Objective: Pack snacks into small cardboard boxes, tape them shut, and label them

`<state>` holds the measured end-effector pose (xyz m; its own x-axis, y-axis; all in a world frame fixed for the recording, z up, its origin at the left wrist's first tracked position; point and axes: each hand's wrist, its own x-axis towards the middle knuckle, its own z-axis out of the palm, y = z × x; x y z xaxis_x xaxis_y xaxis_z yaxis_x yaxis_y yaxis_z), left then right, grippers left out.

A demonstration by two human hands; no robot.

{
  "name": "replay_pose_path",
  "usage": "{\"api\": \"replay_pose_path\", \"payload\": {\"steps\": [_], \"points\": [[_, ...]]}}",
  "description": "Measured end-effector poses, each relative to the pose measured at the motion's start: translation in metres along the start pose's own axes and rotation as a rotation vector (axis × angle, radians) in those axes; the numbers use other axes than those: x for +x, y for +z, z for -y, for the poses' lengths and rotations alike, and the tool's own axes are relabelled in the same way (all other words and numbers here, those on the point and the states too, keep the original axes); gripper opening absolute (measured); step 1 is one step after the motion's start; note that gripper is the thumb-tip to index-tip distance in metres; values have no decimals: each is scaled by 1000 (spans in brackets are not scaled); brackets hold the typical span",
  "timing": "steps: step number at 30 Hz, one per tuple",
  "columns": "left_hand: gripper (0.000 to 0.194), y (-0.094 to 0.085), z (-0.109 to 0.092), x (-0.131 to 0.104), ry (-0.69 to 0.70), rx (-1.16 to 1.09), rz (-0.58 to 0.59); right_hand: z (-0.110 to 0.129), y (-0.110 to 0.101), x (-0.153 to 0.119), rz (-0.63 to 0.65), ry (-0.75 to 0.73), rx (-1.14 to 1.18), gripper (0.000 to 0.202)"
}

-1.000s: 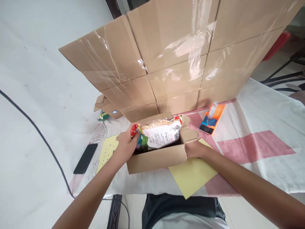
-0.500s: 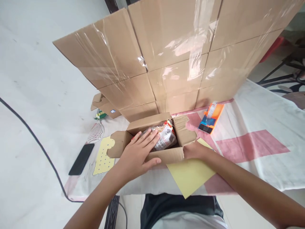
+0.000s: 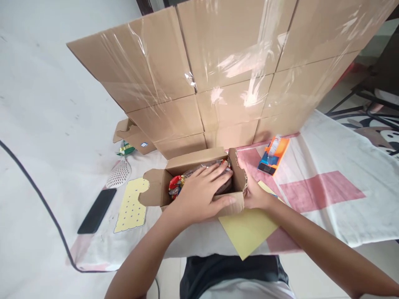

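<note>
A small open cardboard box (image 3: 195, 155) sits on the cloth-covered table, its left flap spread outward and its torn right flap standing up. Inside lies a shiny plastic packet (image 3: 176, 185) with red and yellow print, mostly covered by my hand. My left hand (image 3: 202, 191) lies on the packet with its fingers stretched out, the thumb over the box's near edge. At the box's right end, my right hand (image 3: 255, 193) grips the box by its outer side and raised flap; the flap hides part of its fingers.
A tall taped cardboard panel (image 3: 233, 104) stands behind the box. Yellow paper (image 3: 249, 232) lies at the front edge. An orange-and-blue packet (image 3: 274, 155) is to the right. On the left are a dotted yellow card (image 3: 131, 207), a black phone (image 3: 97, 211), a white perforated object (image 3: 119, 173) and a cable (image 3: 40, 195).
My left hand has slid rightward over the packet, uncovering its red left end. The box's right flap has gone from folded outward to upright, with my right hand against it.
</note>
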<state>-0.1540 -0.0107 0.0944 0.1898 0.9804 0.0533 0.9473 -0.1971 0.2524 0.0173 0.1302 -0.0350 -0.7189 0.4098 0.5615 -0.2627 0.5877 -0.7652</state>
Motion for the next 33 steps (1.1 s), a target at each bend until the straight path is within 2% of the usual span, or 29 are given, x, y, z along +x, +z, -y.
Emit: {"api": "replay_pose_path", "payload": {"steps": [2, 5, 7, 10, 12, 15, 17, 18, 19, 21, 23, 24, 25, 27, 29, 31, 33], "points": [[59, 5, -1, 7, 27, 3, 25, 5, -3, 3, 35, -72, -19, 114], [46, 2, 2, -2, 69, 1, 0, 19, -5, 9, 98, 0, -24, 99], [43, 1, 8, -23, 34, 20, -117, 27, -6, 12, 121, 53, -35, 90], [50, 8, 18, -62, -198, 92, -318, 35, -8, 15, 129, 66, -101, 80], [61, 17, 22, -80, -325, 129, -309, 37, -8, 16, 138, 66, -130, 78], [71, 24, 23, -87, -366, 145, -218, 38, -7, 17, 133, 43, -130, 78], [65, 19, 24, -87, -335, 147, -210, 39, -7, 17, 125, 47, -119, 77], [57, 16, 26, -89, -325, 152, -243, 39, -8, 16, 127, 59, -113, 76], [50, 14, 28, -92, -344, 159, -318, 39, -8, 16, 130, 73, -107, 77], [45, 18, 33, -102, -493, 133, -603, 40, -9, 14, 135, 99, -101, 78], [52, 36, 38, -115, -695, -11, -932, 42, -10, 14, 138, 117, -98, 79], [57, 49, 39, -121, -754, -120, -1032, 42, -10, 14, 140, 126, -96, 80], [61, 62, 40, -126, -762, -229, -1067, 43, -9, 14, 142, 132, -93, 81], [70, 84, 39, -132, -667, -350, -1018, 43, -8, 15, 145, 126, -75, 83], [76, 95, 36, -134, -492, -310, -899, 42, -7, 15, 154, 134, -37, 80], [73, 91, 36, -132, -318, -185, -769, 39, -7, 14, 151, 176, 29, 77], [72, 81, 38, -131, -187, -55, -666, 35, -8, 12, 136, 219, 99, 83]]}}
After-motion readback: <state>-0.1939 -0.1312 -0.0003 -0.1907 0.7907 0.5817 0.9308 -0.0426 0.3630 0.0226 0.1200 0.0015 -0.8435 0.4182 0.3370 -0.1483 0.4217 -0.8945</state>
